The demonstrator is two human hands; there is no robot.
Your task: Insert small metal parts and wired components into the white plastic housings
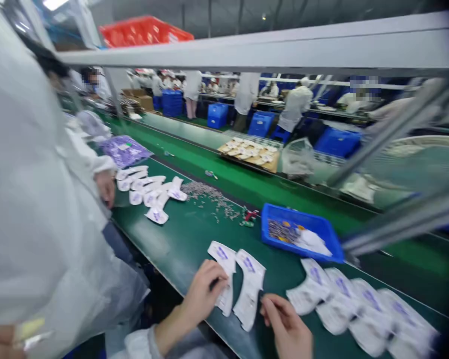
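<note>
Two curved white pieces with purple print lie side by side on the green table (172,249). Over the lower part of the left piece (222,251) is my left hand (206,288), its thumb and fingertips pinched together; anything between them is too small to make out. My right hand (287,324) is beside the lower end of the other piece (248,279), its thumb and forefinger closed on a small dark item (261,295). To the right, several similar white pieces (340,294) overlap in a row.
A blue tray (303,249) holds small dark parts and white material. Small parts (213,197) are scattered beyond, near more white pieces (149,187) and a purple bag (125,149). A person in white (41,199) stands close at left. A metal frame (392,129) crosses at right.
</note>
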